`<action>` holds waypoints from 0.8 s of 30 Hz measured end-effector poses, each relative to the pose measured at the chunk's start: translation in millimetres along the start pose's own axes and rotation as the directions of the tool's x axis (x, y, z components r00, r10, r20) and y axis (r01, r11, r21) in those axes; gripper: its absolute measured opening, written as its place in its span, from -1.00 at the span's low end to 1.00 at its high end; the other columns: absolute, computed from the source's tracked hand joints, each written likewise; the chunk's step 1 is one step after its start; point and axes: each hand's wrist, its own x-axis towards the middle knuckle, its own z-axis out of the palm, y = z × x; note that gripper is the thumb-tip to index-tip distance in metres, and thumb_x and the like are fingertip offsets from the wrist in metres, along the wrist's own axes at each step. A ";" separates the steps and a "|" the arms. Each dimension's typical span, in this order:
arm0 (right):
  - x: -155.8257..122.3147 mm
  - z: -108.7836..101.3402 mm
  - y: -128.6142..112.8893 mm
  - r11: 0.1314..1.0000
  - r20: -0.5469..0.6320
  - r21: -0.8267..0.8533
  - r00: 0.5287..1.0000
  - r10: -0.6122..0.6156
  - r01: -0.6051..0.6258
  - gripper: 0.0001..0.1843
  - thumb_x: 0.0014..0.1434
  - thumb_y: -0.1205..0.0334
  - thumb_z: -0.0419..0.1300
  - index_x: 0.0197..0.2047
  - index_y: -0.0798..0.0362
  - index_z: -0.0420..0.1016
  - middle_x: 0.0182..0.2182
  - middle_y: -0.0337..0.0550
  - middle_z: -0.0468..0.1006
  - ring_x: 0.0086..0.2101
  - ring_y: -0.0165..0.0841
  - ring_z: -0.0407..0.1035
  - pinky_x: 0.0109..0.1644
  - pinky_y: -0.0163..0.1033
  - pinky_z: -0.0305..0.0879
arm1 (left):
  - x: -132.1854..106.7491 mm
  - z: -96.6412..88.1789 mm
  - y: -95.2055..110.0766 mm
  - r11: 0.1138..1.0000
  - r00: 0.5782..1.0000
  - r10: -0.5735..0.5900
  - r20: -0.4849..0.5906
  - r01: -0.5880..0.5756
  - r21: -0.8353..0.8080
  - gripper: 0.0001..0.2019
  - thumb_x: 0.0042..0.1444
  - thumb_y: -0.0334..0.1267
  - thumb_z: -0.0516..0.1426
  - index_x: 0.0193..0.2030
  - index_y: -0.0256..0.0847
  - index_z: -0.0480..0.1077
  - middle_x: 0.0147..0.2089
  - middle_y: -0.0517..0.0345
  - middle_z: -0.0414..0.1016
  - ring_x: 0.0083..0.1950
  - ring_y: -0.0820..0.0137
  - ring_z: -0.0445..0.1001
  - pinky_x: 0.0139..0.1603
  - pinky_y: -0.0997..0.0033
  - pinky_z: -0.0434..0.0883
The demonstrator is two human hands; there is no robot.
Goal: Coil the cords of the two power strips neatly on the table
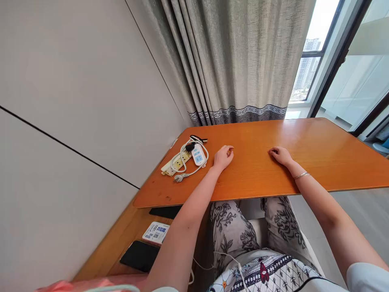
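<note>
Orange-brown wood: a glossy table (249,182) beside a pale wall (75,81), a grey curtain (243,52) and a window (306,73).

Near the left hand (223,157), toward the wall, lie a white power strip (198,153) with blue socket panels and a yellowed power strip (178,163), crossed by a looped white cord (194,172). It and the right hand (280,155) have loosely curled fingers; whether either grip is fully closed, I cannot tell.

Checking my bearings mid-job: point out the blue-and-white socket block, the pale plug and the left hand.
Blue-and-white socket block (198,155): head view, middle of its socket face.
Pale plug (179,178): head view, plug body.
Left hand (223,157): head view, back of the hand.
</note>
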 end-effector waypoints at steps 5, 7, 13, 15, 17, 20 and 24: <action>-4.8 0.2 -1.1 0.998 -0.004 -0.067 1.000 -0.013 0.013 -0.73 0.27 0.21 0.12 -0.11 0.04 0.63 -0.10 -0.06 0.65 -0.12 -0.25 0.48 -0.03 -0.23 0.32 | -7.3 -36.4 -8.5 0.993 0.990 -0.035 -0.134 0.049 0.107 -0.69 0.10 -0.38 0.12 0.01 -0.21 0.44 0.05 -0.08 0.46 -0.09 0.22 0.51 -0.02 0.23 0.42; -6.0 0.1 -1.9 0.996 -0.003 -0.086 1.000 -0.014 0.013 -0.72 0.27 0.21 0.11 -0.10 0.06 0.63 -0.09 -0.03 0.64 -0.12 -0.23 0.48 -0.03 -0.21 0.32 | -7.2 -54.3 -19.0 0.976 0.973 -0.054 -0.224 0.099 0.193 -0.65 0.07 -0.37 0.16 0.04 -0.23 0.42 0.09 -0.16 0.43 0.12 0.07 0.43 0.16 0.10 0.35; -9.2 -1.9 -7.1 0.993 0.000 -0.116 1.000 -0.031 0.030 -0.71 0.28 0.25 0.08 -0.10 0.05 0.63 -0.07 -0.04 0.63 -0.08 -0.24 0.47 -0.01 -0.22 0.31 | -3.6 -96.1 -66.0 0.870 0.849 -0.302 -0.434 0.432 0.238 -0.43 -0.03 -0.12 0.31 0.11 -0.29 0.33 0.21 -0.41 0.35 0.26 -0.21 0.29 0.26 -0.26 0.16; -9.6 -2.5 -8.3 0.992 -0.001 -0.123 0.999 -0.033 0.033 -0.71 0.29 0.24 0.08 -0.10 0.04 0.63 -0.08 -0.05 0.63 -0.09 -0.25 0.47 -0.02 -0.24 0.32 | -1.7 -105.7 -83.0 0.826 0.826 -0.378 -0.419 0.505 0.251 -0.33 -0.03 0.00 0.30 0.11 -0.44 0.30 0.22 -0.58 0.32 0.25 -0.31 0.29 0.24 -0.38 0.10; -9.7 -2.8 -8.9 0.991 0.000 -0.126 0.999 -0.035 0.034 -0.72 0.28 0.24 0.09 -0.11 0.03 0.63 -0.09 -0.05 0.63 -0.10 -0.26 0.47 -0.02 -0.25 0.32 | 1.2 -113.8 -98.6 0.788 0.814 -0.457 -0.357 0.557 0.262 -0.35 -0.01 0.06 0.27 0.02 -0.50 0.31 0.14 -0.64 0.37 0.20 -0.34 0.34 0.16 -0.41 0.15; -9.2 -2.4 -8.3 0.992 0.006 -0.115 0.999 -0.041 0.042 -0.72 0.28 0.23 0.09 -0.11 0.02 0.63 -0.09 -0.06 0.63 -0.10 -0.26 0.47 -0.02 -0.25 0.31 | 6.4 -122.5 -115.2 0.756 0.801 -0.540 -0.258 0.596 0.269 -0.47 -0.11 0.06 0.31 -0.22 -0.38 0.35 -0.13 -0.46 0.53 0.03 -0.31 0.47 0.01 -0.36 0.29; -7.8 -0.7 -6.2 0.996 0.008 -0.076 0.999 -0.036 0.037 -0.73 0.28 0.21 0.10 -0.13 0.04 0.63 -0.09 -0.04 0.62 -0.10 -0.24 0.47 -0.02 -0.23 0.31 | 10.2 -127.5 -116.1 0.733 0.822 -0.558 -0.116 0.554 0.396 -0.52 -0.27 -0.01 0.39 -0.32 -0.26 0.33 -0.24 -0.38 0.55 -0.01 -0.39 0.49 -0.04 -0.37 0.33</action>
